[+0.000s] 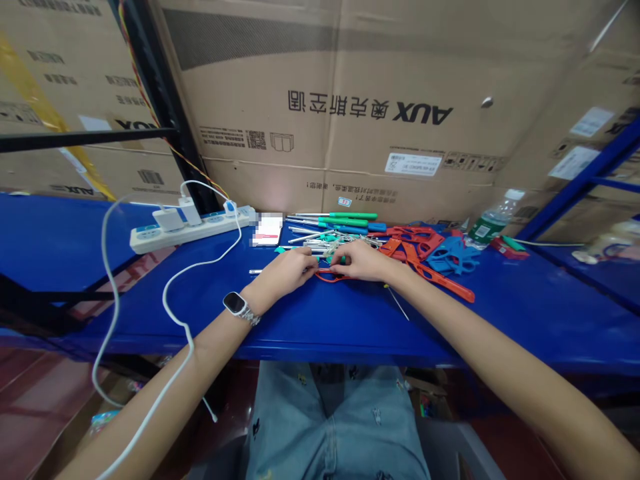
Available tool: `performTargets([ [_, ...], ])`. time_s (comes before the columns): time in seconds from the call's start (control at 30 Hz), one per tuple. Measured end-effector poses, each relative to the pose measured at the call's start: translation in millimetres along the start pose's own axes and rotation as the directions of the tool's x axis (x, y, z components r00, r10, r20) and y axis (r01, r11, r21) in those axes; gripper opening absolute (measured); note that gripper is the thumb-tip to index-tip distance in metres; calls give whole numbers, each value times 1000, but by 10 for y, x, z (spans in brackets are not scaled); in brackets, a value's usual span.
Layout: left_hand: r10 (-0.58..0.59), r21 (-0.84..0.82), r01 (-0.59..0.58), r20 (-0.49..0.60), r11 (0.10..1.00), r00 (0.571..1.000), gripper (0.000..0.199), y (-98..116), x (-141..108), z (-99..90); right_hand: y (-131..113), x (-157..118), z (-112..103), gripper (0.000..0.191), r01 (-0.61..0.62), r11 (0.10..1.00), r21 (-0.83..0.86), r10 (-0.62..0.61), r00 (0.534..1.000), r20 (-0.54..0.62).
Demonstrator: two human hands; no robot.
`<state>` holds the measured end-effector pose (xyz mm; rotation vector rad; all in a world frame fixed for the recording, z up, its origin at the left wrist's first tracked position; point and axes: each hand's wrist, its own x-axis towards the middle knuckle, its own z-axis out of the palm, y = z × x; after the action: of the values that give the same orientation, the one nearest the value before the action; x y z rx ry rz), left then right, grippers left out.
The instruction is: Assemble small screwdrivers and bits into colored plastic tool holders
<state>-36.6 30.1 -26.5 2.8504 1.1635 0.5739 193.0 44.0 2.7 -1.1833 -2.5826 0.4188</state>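
Observation:
My left hand (293, 272) has its fingers closed in a pinch close above the blue shelf. A thin metal rod (255, 271) shows on its left side; whether the fingers grip it is hidden. My right hand (361, 261) pinches a thin red plastic piece (329, 277) that spans the gap between both hands. Just behind the hands lies a loose pile of metal rods (305, 231) and small green parts. Red plastic frames (423, 241) and blue plastic frames (454, 255) are heaped right of my right hand.
Green-handled screwdrivers (353, 215) lie at the back. A phone (268, 229) and a white power strip (195, 230) with cables stand left. A plastic bottle (495, 220) is at right. A yellow-tipped thin rod (399, 303) lies in front. Cardboard boxes (350, 53) wall the back.

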Motion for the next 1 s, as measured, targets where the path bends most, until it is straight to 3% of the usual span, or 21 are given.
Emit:
performTargets([
  [0.4, 56, 147, -62, 42, 987, 998, 33, 100, 9, -82, -37, -5, -30, 16, 31, 987, -157, -21, 998, 64],
  [0.53, 68, 140, -89, 147, 986, 987, 34, 104, 77, -154, -29, -5, -16, 15, 33, 985, -169, -23, 998, 61],
  [0.7, 24, 250, -86, 239, 965, 971, 27, 211, 211, -245, -21, -40, 5, 13, 93, 969, -230, -86, 995, 41],
  [1.0, 57, 255, -107, 196, 961, 979, 28, 166, 156, -134, -16, -47, -8, 18, 99, 952, -289, -79, 994, 80],
])
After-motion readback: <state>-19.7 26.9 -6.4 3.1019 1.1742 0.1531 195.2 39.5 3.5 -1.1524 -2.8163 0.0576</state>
